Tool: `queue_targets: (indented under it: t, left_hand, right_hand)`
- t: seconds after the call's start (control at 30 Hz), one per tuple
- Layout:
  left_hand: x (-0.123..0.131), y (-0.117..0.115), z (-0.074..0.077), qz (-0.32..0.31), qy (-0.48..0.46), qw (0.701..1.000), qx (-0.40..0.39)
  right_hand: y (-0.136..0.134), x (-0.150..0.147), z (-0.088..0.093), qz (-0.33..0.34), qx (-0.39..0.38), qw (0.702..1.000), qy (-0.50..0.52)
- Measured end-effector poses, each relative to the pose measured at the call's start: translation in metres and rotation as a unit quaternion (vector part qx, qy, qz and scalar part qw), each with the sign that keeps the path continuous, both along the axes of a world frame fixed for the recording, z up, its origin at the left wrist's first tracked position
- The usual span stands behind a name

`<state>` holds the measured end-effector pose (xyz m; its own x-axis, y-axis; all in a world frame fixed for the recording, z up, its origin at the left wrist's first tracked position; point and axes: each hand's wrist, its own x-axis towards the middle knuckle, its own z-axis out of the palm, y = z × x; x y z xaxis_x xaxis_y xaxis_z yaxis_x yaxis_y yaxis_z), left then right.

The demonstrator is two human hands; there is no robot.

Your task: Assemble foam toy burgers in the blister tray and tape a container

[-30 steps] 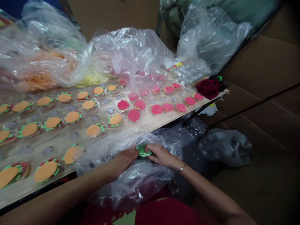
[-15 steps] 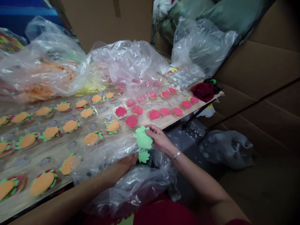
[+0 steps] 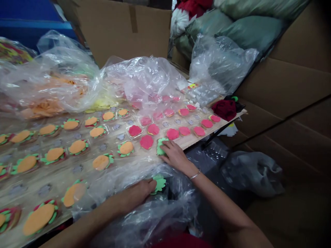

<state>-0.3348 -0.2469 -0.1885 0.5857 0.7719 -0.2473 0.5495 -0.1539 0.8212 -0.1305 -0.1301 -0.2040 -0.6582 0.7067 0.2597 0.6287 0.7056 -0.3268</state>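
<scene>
The person's right hand [image 3: 177, 156] rests at the near edge of the desk [image 3: 190, 140], fingers close together and laid over a green leaf cutout [image 3: 160, 146]. The cutout lies on the wood just beside a pink disc [image 3: 146, 141]. Whether the thumb is tucked under it in a pinch or the fingers only press it flat is hidden by the hand itself. A thin bracelet [image 3: 194, 175] sits on that wrist.

The left hand [image 3: 138, 192] is lower, inside the mouth of a clear plastic bag [image 3: 160, 217] on the lap. Its thumb and fingertips pinch a second green cutout [image 3: 159, 182], which sticks out past them. The bag seems to serve as the stock of green pieces, kept low and close so that either hand reaches it easily.

The pink discs run in rows across the right part of the desk, bare of any green. To the left stand orange-topped stacks [image 3: 126, 147], each with green leaf edges showing beneath. Small grey bits [image 3: 120, 136] lie between the rows.

Along the far side, large crumpled plastic bags [image 3: 147, 81] slump over the back rows and cover some pink pieces. A dark red cloth [image 3: 224, 107] lies at the right end of the desk. Cardboard boxes [image 3: 284, 86] stand close on the right and behind. A grey bag [image 3: 253, 172] lies on the floor below. The loose film of the lap bag bunches up against the desk edge, between the left hand and the nearest stacks.
</scene>
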Motion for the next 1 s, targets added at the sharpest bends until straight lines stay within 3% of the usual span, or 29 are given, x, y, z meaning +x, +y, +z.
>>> queue_targets:
  t: [0.07,0.13,0.23,0.3,0.37,0.4,0.43,0.53,0.57,0.6,0.67,0.77,0.9,1.0]
  left_hand:
    - [0.003,0.002,0.01,0.022,-0.028,0.999,-0.023]
    - [0.006,0.005,0.023,0.092,-0.108,0.987,-0.07]
    - [0.009,0.018,0.047,0.227,-0.218,0.939,-0.136]
    - [0.005,0.036,0.06,0.307,-0.233,0.913,-0.137]
    - [-0.003,0.061,0.067,0.361,-0.206,0.902,-0.119]
    - [-0.007,0.075,0.067,0.375,-0.187,0.901,-0.111]
    - [-0.012,0.09,0.065,0.379,-0.167,0.904,-0.108]
    - [-0.02,0.129,0.045,0.372,-0.105,0.917,-0.095]
    - [-0.021,0.14,0.036,0.367,-0.083,0.922,-0.086]
    - [-0.022,0.149,0.028,0.361,-0.066,0.927,-0.076]
    - [-0.021,0.161,0.013,0.347,-0.047,0.935,-0.056]
    - [-0.019,0.169,0.002,0.328,-0.046,0.943,-0.035]
    - [-0.019,0.167,0.004,0.276,0.014,0.96,0.03]
    - [-0.019,0.164,0.006,0.244,0.082,0.961,0.101]
  right_hand:
    - [0.004,0.0,0.0,0.025,-0.013,0.999,-0.024]
    - [0.008,0.0,0.0,0.028,-0.019,0.998,-0.045]
    - [0.011,0.001,-0.001,0.022,-0.04,0.998,-0.035]
    - [0.014,0.002,-0.005,0.006,-0.074,0.997,0.036]
    - [0.017,0.0,-0.01,-0.043,-0.146,0.973,0.172]
    - [0.019,-0.002,-0.013,-0.08,-0.205,0.941,0.256]
    - [0.021,-0.004,-0.016,-0.117,-0.279,0.891,0.339]
    - [0.025,-0.007,-0.017,-0.157,-0.503,0.686,0.501]
    - [0.026,-0.005,-0.015,-0.149,-0.545,0.639,0.521]
    - [0.027,-0.002,-0.013,-0.141,-0.566,0.616,0.529]
    - [0.031,0.008,-0.008,-0.146,-0.559,0.621,0.529]
    - [0.042,0.029,-0.002,-0.193,-0.501,0.663,0.522]
    - [0.064,0.05,-0.002,-0.233,-0.436,0.709,0.503]
    - [0.08,0.05,-0.004,-0.207,-0.394,0.769,0.459]
